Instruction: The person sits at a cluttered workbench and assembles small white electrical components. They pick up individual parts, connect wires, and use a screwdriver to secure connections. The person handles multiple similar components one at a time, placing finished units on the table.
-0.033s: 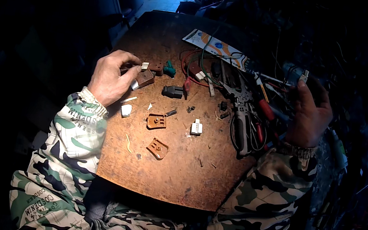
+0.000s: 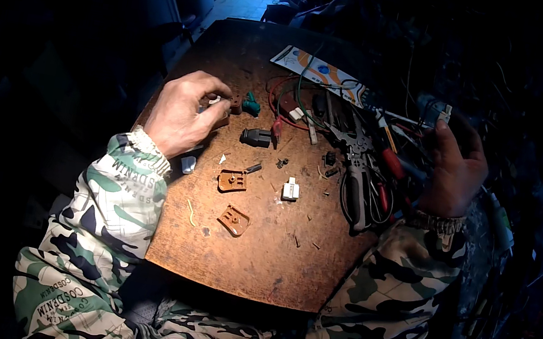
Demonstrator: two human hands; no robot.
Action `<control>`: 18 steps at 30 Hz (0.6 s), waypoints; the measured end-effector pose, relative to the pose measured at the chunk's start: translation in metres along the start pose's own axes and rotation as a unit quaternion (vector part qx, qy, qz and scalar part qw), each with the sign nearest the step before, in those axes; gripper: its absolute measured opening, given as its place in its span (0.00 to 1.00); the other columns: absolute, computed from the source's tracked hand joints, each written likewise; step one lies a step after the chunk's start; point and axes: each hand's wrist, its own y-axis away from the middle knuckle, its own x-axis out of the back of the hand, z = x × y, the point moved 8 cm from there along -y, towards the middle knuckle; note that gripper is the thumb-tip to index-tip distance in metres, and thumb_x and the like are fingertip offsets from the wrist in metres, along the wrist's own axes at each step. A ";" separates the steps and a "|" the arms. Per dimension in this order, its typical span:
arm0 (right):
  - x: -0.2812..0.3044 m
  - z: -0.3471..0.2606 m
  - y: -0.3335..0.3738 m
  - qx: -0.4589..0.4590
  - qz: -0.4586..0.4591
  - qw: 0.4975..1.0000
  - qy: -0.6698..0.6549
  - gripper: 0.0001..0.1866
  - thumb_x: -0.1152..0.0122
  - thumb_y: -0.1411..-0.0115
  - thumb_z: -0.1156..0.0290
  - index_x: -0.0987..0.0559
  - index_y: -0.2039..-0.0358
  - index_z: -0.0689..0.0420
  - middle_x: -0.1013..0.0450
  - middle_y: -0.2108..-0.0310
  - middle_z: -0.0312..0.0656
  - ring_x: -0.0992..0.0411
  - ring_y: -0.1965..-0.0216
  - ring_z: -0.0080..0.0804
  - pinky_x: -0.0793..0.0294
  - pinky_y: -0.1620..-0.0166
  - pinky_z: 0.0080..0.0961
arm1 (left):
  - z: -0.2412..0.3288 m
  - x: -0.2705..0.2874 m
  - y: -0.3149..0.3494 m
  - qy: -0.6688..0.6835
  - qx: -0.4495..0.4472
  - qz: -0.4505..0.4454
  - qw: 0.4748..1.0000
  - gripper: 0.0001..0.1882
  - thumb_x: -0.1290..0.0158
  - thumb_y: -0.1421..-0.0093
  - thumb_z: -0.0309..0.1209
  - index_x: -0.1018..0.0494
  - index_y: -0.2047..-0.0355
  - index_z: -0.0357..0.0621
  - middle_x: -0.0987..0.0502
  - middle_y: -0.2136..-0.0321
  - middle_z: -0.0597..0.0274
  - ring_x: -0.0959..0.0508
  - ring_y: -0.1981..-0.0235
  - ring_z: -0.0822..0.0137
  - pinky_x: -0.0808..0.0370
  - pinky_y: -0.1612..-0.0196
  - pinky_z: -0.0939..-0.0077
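On the left side of the wooden table (image 2: 256, 254), my left hand (image 2: 183, 112) has its thumb and fingers closed round a small white piece (image 2: 215, 99). Brown blocky housings beneath and beside that hand are partly hidden by it. To the right, in dim light, my right hand (image 2: 459, 163) pinches a small pale connector-like piece (image 2: 445, 113) between thumb and fingers. A green piece (image 2: 250, 103) and a black plug-like part (image 2: 256, 138) lie close to my left hand. Nearer me are two open brown plastic shells (image 2: 233, 181) and a white connector (image 2: 291, 189).
Grey pliers (image 2: 357, 177), a red-handled tool (image 2: 392, 163) and tangled wires crowd the table's right side. A printed white and orange strip (image 2: 317, 72) lies at the back. Small scraps and a yellow strip (image 2: 190, 212) are scattered in front.
My left hand has moved slightly right and away from me, and its fingers now cover more of the white piece and brown housings. My right hand has barely shifted.
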 end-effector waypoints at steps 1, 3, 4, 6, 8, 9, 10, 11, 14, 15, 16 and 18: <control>0.017 0.001 -0.001 0.003 0.025 1.000 0.011 0.17 0.33 0.41 0.77 0.23 0.51 0.67 0.20 0.63 0.46 0.21 0.66 0.29 0.20 0.58 0.25 | 0.018 -0.029 -0.018 0.024 -0.034 -0.040 0.998 0.10 0.40 0.41 0.26 0.20 0.61 0.32 0.19 0.64 0.51 0.17 0.63 0.58 0.21 0.59 0.70; 0.012 -0.002 -0.001 -0.006 0.028 0.999 -0.016 0.17 0.33 0.41 0.77 0.23 0.52 0.67 0.20 0.64 0.46 0.20 0.66 0.29 0.19 0.58 0.25 | 0.040 -0.030 -0.032 -0.026 -0.069 -0.077 0.994 0.11 0.41 0.41 0.27 0.20 0.60 0.33 0.20 0.62 0.49 0.18 0.63 0.55 0.21 0.59 0.68; 0.010 0.000 -0.002 -0.012 0.034 0.999 -0.017 0.17 0.33 0.41 0.77 0.23 0.52 0.67 0.20 0.64 0.46 0.20 0.66 0.29 0.19 0.58 0.25 | 0.041 -0.040 -0.041 -0.054 -0.085 -0.099 0.990 0.12 0.40 0.41 0.28 0.20 0.59 0.34 0.20 0.62 0.49 0.18 0.62 0.54 0.21 0.57 0.65; 0.016 0.002 -0.004 -0.018 0.056 0.998 -0.008 0.17 0.33 0.41 0.77 0.23 0.52 0.67 0.20 0.64 0.46 0.20 0.65 0.29 0.19 0.58 0.25 | 0.044 -0.070 -0.054 -0.106 -0.093 -0.145 0.979 0.15 0.40 0.41 0.30 0.21 0.55 0.36 0.20 0.61 0.48 0.21 0.57 0.50 0.24 0.50 0.60; 0.011 0.003 -0.004 -0.016 0.044 0.999 -0.024 0.19 0.31 0.41 0.73 0.22 0.51 0.65 0.20 0.64 0.44 0.21 0.66 0.27 0.22 0.61 0.21 | 0.037 -0.092 -0.058 -0.132 -0.112 -0.203 0.964 0.18 0.41 0.42 0.32 0.22 0.54 0.34 0.21 0.60 0.46 0.24 0.53 0.46 0.26 0.48 0.54; 0.011 0.002 -0.004 -0.012 0.043 0.999 -0.026 0.20 0.30 0.42 0.71 0.22 0.51 0.64 0.20 0.63 0.43 0.22 0.66 0.26 0.23 0.62 0.20 | 0.035 -0.098 -0.061 -0.138 -0.093 -0.211 0.963 0.20 0.40 0.42 0.32 0.23 0.51 0.35 0.22 0.57 0.46 0.25 0.51 0.47 0.27 0.46 0.55; 0.014 0.003 -0.004 -0.013 0.046 0.999 -0.025 0.20 0.30 0.42 0.71 0.22 0.50 0.65 0.20 0.63 0.43 0.22 0.65 0.27 0.22 0.61 0.21 | 0.037 -0.107 -0.062 -0.141 -0.077 -0.221 0.962 0.22 0.40 0.42 0.32 0.25 0.49 0.35 0.24 0.53 0.46 0.27 0.49 0.48 0.28 0.45 0.56; 0.016 0.002 -0.003 -0.013 0.048 0.998 -0.025 0.20 0.30 0.41 0.71 0.22 0.50 0.65 0.20 0.62 0.43 0.21 0.65 0.27 0.21 0.60 0.22 | 0.037 -0.113 -0.063 -0.139 -0.082 -0.230 0.960 0.22 0.40 0.42 0.32 0.25 0.48 0.35 0.24 0.53 0.46 0.27 0.49 0.48 0.28 0.45 0.56; 0.014 -0.003 -0.001 -0.013 0.052 0.998 -0.024 0.21 0.30 0.41 0.72 0.23 0.50 0.66 0.21 0.61 0.43 0.21 0.64 0.28 0.20 0.58 0.23 | 0.032 -0.118 -0.062 -0.139 -0.085 -0.244 0.956 0.22 0.39 0.42 0.34 0.25 0.49 0.36 0.23 0.54 0.47 0.28 0.49 0.48 0.27 0.46 0.56; 0.013 -0.004 -0.001 -0.012 0.053 0.998 -0.024 0.21 0.30 0.41 0.72 0.24 0.49 0.66 0.21 0.61 0.43 0.21 0.64 0.28 0.20 0.58 0.23 | 0.030 -0.117 -0.061 -0.141 -0.081 -0.240 0.957 0.22 0.39 0.42 0.35 0.24 0.50 0.36 0.23 0.56 0.47 0.27 0.49 0.48 0.26 0.46 0.56; 0.014 -0.004 -0.001 -0.013 0.055 0.998 -0.027 0.20 0.31 0.41 0.73 0.23 0.50 0.66 0.21 0.62 0.44 0.21 0.64 0.29 0.20 0.57 0.25 | 0.031 -0.114 -0.061 -0.143 -0.077 -0.236 0.958 0.22 0.39 0.42 0.36 0.23 0.51 0.36 0.22 0.57 0.48 0.27 0.50 0.48 0.25 0.47 0.56; 0.021 -0.005 -0.003 -0.013 0.065 0.997 -0.028 0.18 0.32 0.42 0.76 0.23 0.52 0.67 0.20 0.64 0.46 0.21 0.64 0.30 0.21 0.54 0.28 | 0.038 -0.118 -0.062 -0.169 -0.089 -0.260 0.947 0.21 0.39 0.41 0.36 0.22 0.52 0.37 0.22 0.57 0.48 0.27 0.49 0.48 0.25 0.47 0.56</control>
